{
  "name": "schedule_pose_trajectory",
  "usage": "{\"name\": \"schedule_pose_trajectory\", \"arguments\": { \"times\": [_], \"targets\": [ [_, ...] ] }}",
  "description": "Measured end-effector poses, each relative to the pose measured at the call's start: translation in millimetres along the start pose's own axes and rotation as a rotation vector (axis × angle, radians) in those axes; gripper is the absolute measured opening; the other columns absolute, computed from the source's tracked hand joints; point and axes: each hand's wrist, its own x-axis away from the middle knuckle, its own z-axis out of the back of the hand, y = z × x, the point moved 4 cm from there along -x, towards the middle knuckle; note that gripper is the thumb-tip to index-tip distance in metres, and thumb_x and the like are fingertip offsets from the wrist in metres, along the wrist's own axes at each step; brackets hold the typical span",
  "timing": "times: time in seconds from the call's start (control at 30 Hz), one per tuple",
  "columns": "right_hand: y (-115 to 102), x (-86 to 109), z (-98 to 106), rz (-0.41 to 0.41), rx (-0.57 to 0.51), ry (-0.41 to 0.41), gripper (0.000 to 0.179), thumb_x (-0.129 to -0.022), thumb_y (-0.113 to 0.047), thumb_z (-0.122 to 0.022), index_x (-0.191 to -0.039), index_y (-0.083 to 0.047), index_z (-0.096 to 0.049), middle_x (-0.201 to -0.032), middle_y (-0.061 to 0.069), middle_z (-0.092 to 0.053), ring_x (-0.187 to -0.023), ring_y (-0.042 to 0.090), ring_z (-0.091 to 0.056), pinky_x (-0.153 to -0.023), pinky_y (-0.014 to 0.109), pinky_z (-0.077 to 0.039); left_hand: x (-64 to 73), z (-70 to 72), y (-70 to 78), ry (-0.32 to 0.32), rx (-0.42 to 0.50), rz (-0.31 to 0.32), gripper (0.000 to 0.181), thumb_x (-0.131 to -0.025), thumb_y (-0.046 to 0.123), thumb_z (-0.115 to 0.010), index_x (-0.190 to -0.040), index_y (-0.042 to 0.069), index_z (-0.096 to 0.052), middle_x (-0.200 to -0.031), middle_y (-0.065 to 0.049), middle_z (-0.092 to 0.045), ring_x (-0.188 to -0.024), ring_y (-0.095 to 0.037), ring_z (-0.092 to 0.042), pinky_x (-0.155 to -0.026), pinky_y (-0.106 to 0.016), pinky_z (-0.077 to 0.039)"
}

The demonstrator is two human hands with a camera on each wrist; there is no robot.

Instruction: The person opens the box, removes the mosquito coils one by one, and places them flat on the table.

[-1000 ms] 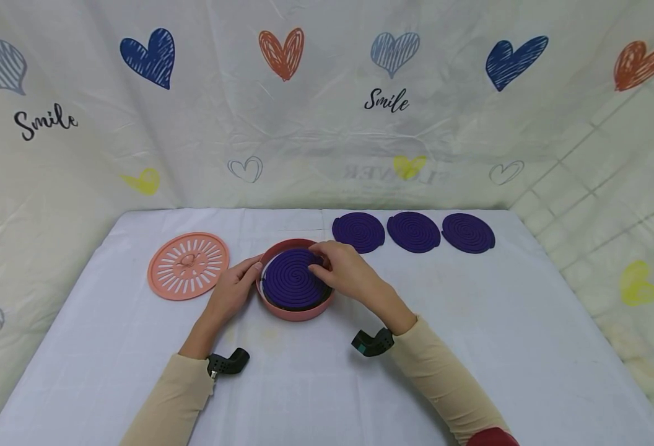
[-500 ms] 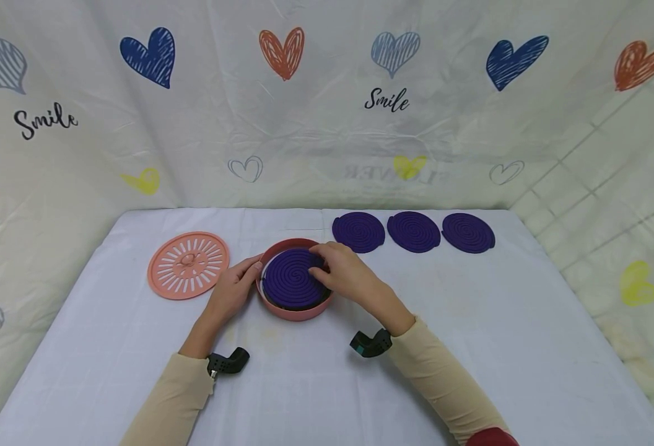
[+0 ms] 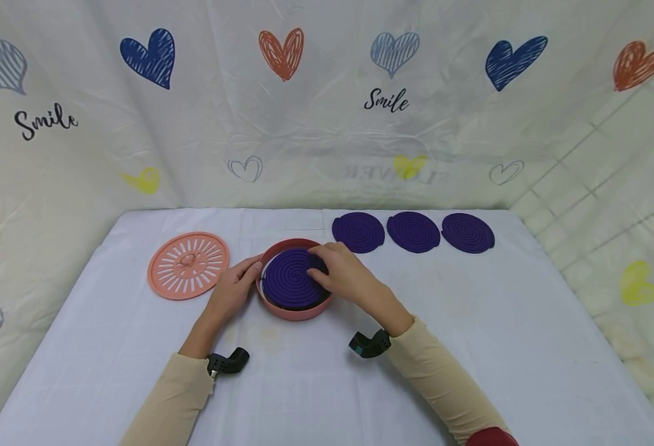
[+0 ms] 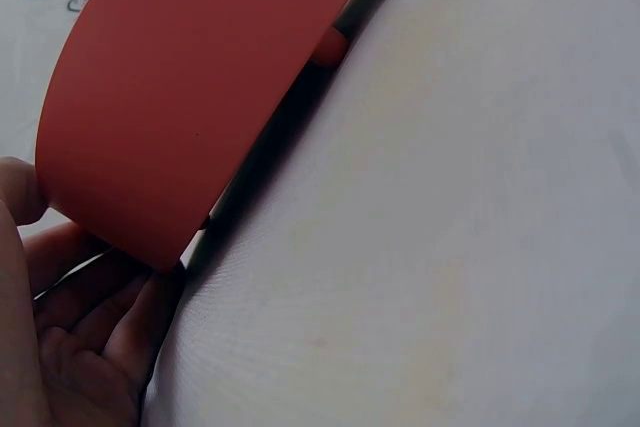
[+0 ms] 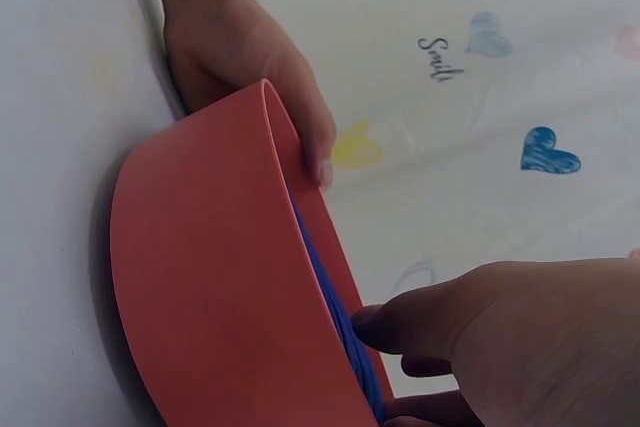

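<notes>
Closest to me come my beige sleeves [image 3: 165, 402], a black wrist camera [image 3: 229, 361] strapped on at the left and its twin [image 3: 370, 344] at the right, all above a smooth white tablecloth [image 3: 305, 384]. Now my hands! My left hand [image 3: 235, 285] has hold of a shallow, round, salmon-pink container [image 3: 296, 314] at its left side, thumb over the rim, fingers bent against the outside wall; a small round foot shows below its base. And inside that container, there it is: a flat, round, purple spiral coil [image 3: 292, 282], face up within the wall. My right hand [image 3: 346, 266] comes in at the coil's right edge, half curled, thumb and fingers parted by a small gap, tips touching the coil; whether they pinch it or only touch, I can't tell. Off to the left, near my left hand, lies a round, salmon-pink slotted lid [image 3: 187, 263], flat on the cloth. Further back, right of the container, three matching purple spiral discs [image 3: 414, 233] lie in a row, and behind everything hangs a pale backdrop [image 3: 327, 118] printed with hearts and "Smile".
</notes>
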Motion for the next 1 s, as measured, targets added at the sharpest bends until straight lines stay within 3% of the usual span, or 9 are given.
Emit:
{"name": "schedule_pose_trajectory", "arguments": {
  "times": [0.4, 1.0],
  "targets": [
    [-5.3, 1.8, -2.7, 0.024, -0.018, -0.009, 0.043, -0.096, -0.026, -0.069, -0.133, -0.006, -0.062, -0.128, 0.012, -0.067, -0.121, 0.028, -0.060, -0.105, 0.042, -0.051, 0.5, 0.0, 1.4, 0.010, -0.010, -0.005, 0.048, -0.104, 0.046, -0.048, -0.140, 0.016, -0.061, -0.138, -0.008, -0.064, -0.136, -0.025, -0.054, -0.115, -0.050, -0.043],
    [-7.5, 3.4, -4.4, -0.004, -0.012, -0.026, 0.044, -0.095, -0.027, -0.070, -0.133, -0.006, -0.062, -0.131, 0.014, -0.065, -0.124, 0.031, -0.057, -0.108, 0.045, -0.049, 0.3, -0.5, 0.3, 0.009, 0.000, -0.001, 0.048, -0.104, 0.046, -0.049, -0.140, 0.016, -0.061, -0.137, -0.007, -0.065, -0.136, -0.025, -0.055, -0.115, -0.049, -0.043]
  ]
}}
